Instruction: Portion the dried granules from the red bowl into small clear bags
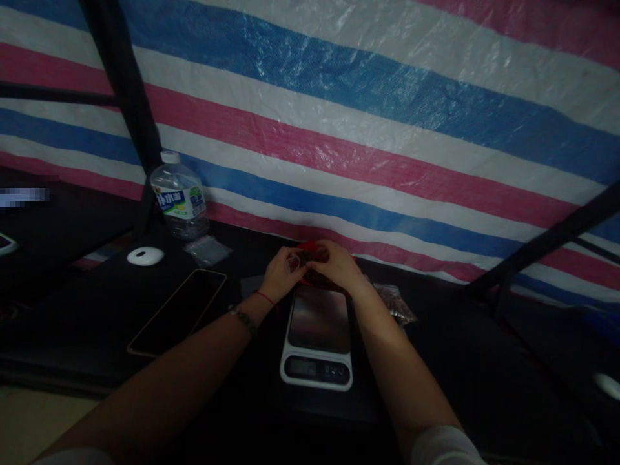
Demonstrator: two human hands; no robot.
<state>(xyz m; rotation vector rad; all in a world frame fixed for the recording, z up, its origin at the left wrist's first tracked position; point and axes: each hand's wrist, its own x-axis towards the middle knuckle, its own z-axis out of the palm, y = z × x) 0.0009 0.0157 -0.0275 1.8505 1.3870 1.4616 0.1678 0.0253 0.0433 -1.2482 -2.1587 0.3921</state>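
Observation:
Just behind the kitchen scale [320, 320], my two hands meet over a red bag or bowl [310, 245] with dark contents; its shape is mostly hidden. My left hand [279, 274] is closed around a small clear plastic piece [292, 261], perhaps a bag or cup. Reaching over the red container from the right, my right hand [336, 265] has its fingers pinched together near the left fingertips. What it grips is too dark to make out. The scale has a white body, and nothing rests on its dark plate.
To the right lies a clear bag of brown bits [394, 303]. At left are a phone [179, 313], a white oval device [145, 256], a clear zip bag [208, 250] and a large plastic bottle [179, 200]. A striped tarp [339, 129] hangs behind the black table.

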